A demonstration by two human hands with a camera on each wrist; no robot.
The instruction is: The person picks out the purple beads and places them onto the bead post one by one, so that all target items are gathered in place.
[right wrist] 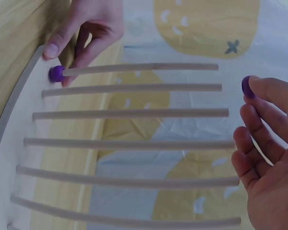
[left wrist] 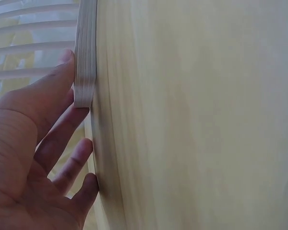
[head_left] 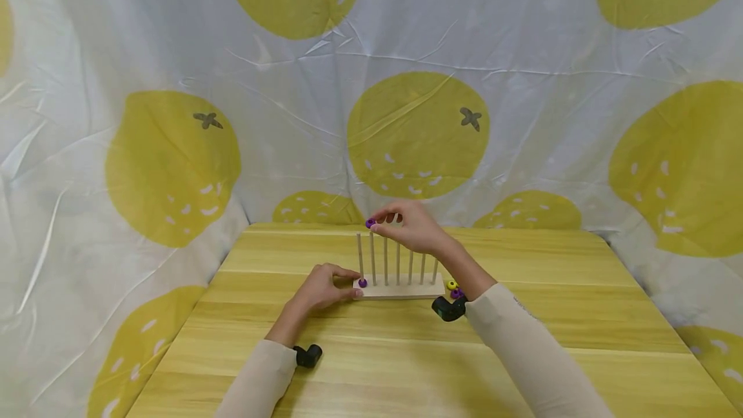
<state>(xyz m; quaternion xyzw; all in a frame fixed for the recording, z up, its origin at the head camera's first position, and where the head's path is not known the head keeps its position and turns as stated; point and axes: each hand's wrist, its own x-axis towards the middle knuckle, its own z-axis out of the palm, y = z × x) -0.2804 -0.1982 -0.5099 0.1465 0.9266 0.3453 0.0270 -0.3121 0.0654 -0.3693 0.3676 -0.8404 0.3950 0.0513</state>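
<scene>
A wooden base with a row of several upright pegs stands on the table. At the foot of the leftmost peg sits a purple bead. My left hand pinches the left end of the base between thumb and fingers; the left wrist view shows the thumb against the base's edge. My right hand pinches a second purple bead between thumb and index finger. That bead is just above the top of the second peg from the left, apart from it.
Yellow and purple beads lie on the table by the base's right end, partly hidden by the right wrist. The wood-grain table reaches back to a hanging lemon-print cloth. A black wrist device sits below the right wrist.
</scene>
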